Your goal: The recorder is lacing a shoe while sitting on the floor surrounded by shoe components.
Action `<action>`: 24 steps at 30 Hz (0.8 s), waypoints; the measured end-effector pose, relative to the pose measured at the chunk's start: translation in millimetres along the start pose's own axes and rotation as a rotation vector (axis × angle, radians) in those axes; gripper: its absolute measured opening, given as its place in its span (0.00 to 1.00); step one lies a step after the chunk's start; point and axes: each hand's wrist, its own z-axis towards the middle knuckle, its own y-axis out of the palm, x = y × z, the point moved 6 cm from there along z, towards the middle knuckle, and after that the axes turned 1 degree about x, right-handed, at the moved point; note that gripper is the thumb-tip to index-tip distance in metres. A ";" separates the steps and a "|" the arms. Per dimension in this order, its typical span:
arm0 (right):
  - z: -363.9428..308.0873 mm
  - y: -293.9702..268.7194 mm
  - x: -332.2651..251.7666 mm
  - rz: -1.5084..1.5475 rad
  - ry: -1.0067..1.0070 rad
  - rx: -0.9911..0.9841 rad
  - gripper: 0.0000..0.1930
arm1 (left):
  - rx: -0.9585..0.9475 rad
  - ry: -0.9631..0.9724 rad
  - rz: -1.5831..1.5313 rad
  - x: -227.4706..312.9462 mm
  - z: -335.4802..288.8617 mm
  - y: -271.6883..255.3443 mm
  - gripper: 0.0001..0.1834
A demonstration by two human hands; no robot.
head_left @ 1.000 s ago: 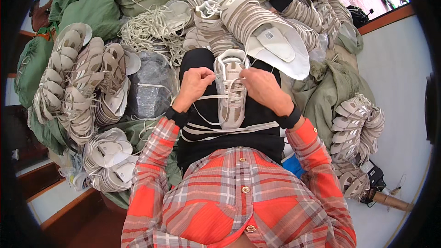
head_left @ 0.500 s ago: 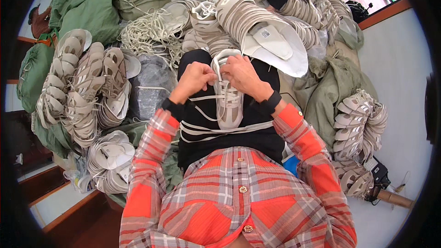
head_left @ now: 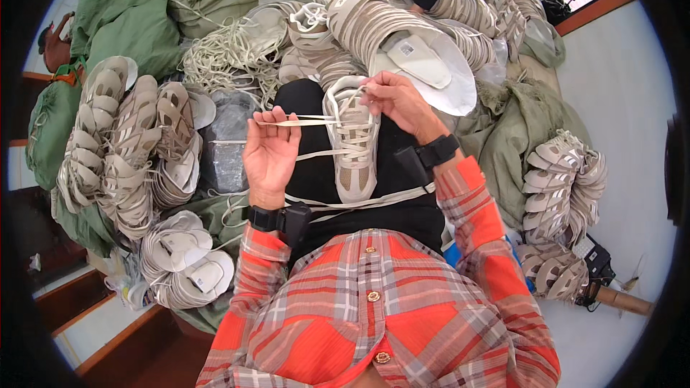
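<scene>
A person in an orange plaid shirt sits among heaps of pale shoe uppers, with a beige sneaker lying on their dark-trousered lap, toe toward the body. The left hand is raised beside the shoe, palm up, thumb and fingers pinched shut on a flat cream lace drawn taut sideways from the eyelets. The right hand curls over the shoe's far end, fingertips closed on the lace or the collar there; which one is hard to tell. The likeliest trouble appears to be the lace slipping from the left pinch, or pulling unevenly and twisting in an eyelet, since the shoe only rests loose on the lap and could roll. Stacks of uppers crowd the left, a tangle of loose laces lies beyond, and white insoles sit near the left elbow.
</scene>
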 end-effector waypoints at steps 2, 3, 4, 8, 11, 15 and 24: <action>-4.1 18.0 -2.3 0.468 -0.049 0.024 0.05 | -0.030 -0.117 -0.187 -2.2 -3.8 -14.6 0.13; -4.7 8.0 3.9 0.567 -0.036 0.004 0.05 | 0.111 -0.084 -0.152 -5.5 -4.6 -21.3 0.13; -5.0 1.7 7.2 0.567 -0.036 -0.001 0.05 | 0.110 -0.079 -0.151 -5.8 -6.1 -26.2 0.13; -11.7 -37.6 1.6 0.787 -0.167 0.148 0.06 | 0.170 -0.430 -0.262 -36.3 -12.3 -40.0 0.08; -21.0 -51.6 -23.9 0.695 -0.312 0.293 0.07 | 0.136 -0.541 -0.187 -49.9 -15.5 -29.7 0.15; -15.9 -41.1 -20.9 0.685 -0.304 0.267 0.06 | 0.003 0.012 0.536 -39.0 -5.7 7.8 0.27; -16.0 -54.4 -4.9 0.779 -0.216 0.262 0.07 | -0.295 0.004 1.527 14.2 30.6 2.6 0.23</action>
